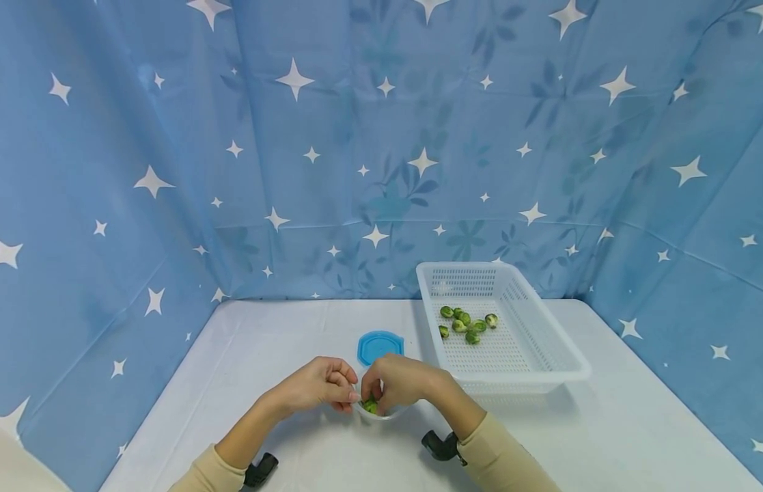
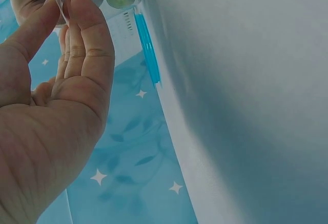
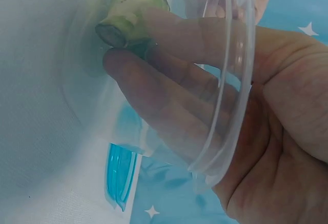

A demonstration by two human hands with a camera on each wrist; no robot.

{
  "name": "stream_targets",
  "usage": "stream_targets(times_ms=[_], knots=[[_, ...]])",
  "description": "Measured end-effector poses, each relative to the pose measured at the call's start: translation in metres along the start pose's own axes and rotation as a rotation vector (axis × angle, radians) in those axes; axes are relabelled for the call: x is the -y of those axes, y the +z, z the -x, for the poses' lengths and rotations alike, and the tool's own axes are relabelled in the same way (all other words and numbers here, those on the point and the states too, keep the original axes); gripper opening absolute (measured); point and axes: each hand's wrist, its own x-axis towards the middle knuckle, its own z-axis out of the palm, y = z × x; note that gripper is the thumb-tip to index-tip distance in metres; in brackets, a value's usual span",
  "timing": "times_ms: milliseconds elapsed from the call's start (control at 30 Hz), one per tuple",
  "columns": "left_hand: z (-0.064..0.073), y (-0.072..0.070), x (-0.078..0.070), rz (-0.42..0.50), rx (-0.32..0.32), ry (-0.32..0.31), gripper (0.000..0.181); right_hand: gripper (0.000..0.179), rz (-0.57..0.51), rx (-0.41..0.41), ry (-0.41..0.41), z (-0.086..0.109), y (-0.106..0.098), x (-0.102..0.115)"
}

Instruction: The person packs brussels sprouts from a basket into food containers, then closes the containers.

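A small clear round plastic tub (image 1: 390, 414) stands on the table with green Brussels sprouts (image 1: 370, 406) inside. My left hand (image 1: 320, 386) pinches the tub's rim between thumb and fingers, as the left wrist view also shows. Reaching down into the tub from the right, my right hand (image 1: 402, 379) has thumb and fingers around one Brussels sprout (image 3: 130, 16). Through the clear wall, the right wrist view shows that sprout low in the tub, its cut stem end facing outward. How many sprouts lie beneath the fingers is hidden.
Just behind the tub lies a blue lid (image 1: 378, 347). At the back right, a white perforated plastic basket (image 1: 541, 328) holds several loose Brussels sprouts (image 1: 464, 318). A blue star-patterned curtain (image 1: 332, 205) hangs around the white table (image 1: 246, 355).
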Motion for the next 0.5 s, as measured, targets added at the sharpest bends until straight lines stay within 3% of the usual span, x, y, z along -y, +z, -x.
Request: stream_targets(times_ms=[300,500], knots=[[0.000,0.000,0.000,-0.001,-0.005,-0.001,0.033,0.022,-0.004,-0.023,-0.018,0.003,-0.006,0.000],[0.001,0.000,0.000,-0.006,-0.006,-0.007,0.032,0.025,0.008,-0.073,0.015,0.008,-0.014,0.000]])
